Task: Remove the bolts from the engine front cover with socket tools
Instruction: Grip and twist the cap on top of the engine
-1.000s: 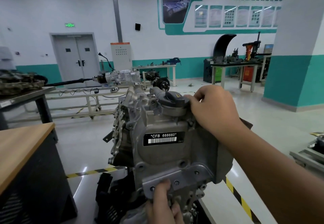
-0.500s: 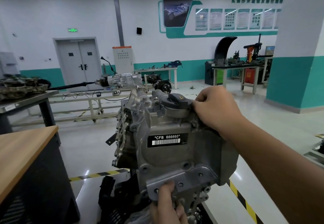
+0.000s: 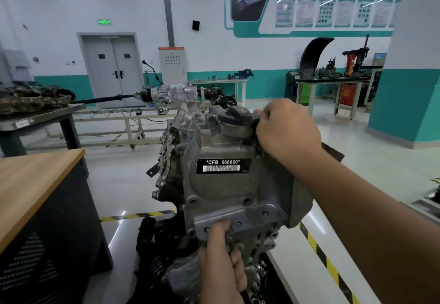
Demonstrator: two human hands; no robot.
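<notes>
1. The engine front cover (image 3: 228,184), a grey cast-metal piece with a black label reading "*CFB 666660*" (image 3: 223,166), stands upright in the middle of the view, held up between two hands above a dark engine block (image 3: 157,256) that sits low at the bottom.
2. The right hand (image 3: 287,130) grips the cover's upper right edge, just beside the black filler cap (image 3: 235,116). Its fingers (image 3: 266,109) are curled over the top rim and pressed close together; their tips are hidden behind the metal.
3. The left hand (image 3: 221,265) holds the cover's lower part from below. Its thumb lies up across a lighter grey bracket plate (image 3: 240,220) with several bolt holes, and the remaining fingers (image 3: 235,256) are curled against the ribbed casting under it, pinching the plate between thumb and fingers.
4. No socket tool shows in either hand.
5. To the left stands a desk (image 3: 35,180) with a wooden top and a dark metal body, near the cover but apart from it.
6. Yellow-and-black tape (image 3: 138,215) runs across the glossy floor behind the cover and along the right side.
7. Farther back, a gearbox with a long shaft (image 3: 164,94) rests on a pale frame, and a grey double door (image 3: 112,70) stands in the white and teal wall.
</notes>
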